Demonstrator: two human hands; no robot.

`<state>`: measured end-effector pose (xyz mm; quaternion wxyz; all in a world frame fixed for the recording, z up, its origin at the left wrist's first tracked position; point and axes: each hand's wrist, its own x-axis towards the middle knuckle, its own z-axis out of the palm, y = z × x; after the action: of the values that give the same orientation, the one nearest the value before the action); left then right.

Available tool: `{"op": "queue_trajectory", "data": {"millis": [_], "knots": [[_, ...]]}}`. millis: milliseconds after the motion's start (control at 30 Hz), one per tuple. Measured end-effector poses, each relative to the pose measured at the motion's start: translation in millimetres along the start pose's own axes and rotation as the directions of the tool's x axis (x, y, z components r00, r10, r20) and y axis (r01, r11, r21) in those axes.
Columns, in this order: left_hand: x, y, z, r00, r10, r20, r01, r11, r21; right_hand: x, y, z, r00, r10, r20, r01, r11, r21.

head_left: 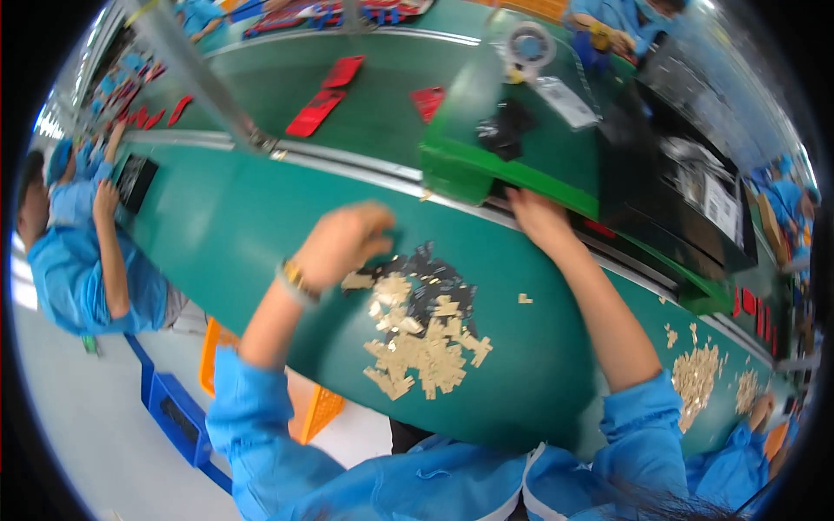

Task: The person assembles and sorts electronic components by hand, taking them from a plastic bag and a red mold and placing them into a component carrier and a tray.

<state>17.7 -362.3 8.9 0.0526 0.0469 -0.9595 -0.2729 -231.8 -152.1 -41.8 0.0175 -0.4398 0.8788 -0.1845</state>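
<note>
My left hand (346,243) hovers over the green worktable (261,208), its fingers curled and smeared by motion; whether they hold anything does not show. Just to its right lies a heap of small black pieces (447,282). Nearer to me, against that heap, small flat beige pieces (426,356) are piled loosely. One beige piece (525,299) rests alone to the right of the pile. My right hand (540,221) reaches in beneath the edge of a raised green platform (469,169), which hides its fingertips and anything in them.
A tape roll (530,45) and black plastic (506,128) sit on the platform, beside a black bin (738,234) with clear bags. Beyond a metal rail, red strips (326,100) lie on a green belt. More beige pieces (697,375) are at right. Co-workers sit left and right.
</note>
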Motion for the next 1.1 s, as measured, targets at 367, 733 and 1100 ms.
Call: {"op": "queue_trajectory", "data": {"millis": [367, 733, 1100], "knots": [[-71, -80, 58, 0.985, -0.165, -0.051, 0.129, 0.900, -0.417, -86, 15, -20, 0.804, -0.373, -0.463, 0.497, 0.850, 0.177], [-54, 6, 41, 0.822, -0.085, -0.563, 0.038, 0.995, -0.095, -324, 40, -80, 0.864, -0.342, -0.369, 0.422, 0.892, 0.160], [8, 225, 151, 0.959, -0.076, -0.272, -0.124, 0.752, -0.647, -321, 43, -93, 0.868, -0.432, -0.246, 0.437, 0.899, -0.038]]}}
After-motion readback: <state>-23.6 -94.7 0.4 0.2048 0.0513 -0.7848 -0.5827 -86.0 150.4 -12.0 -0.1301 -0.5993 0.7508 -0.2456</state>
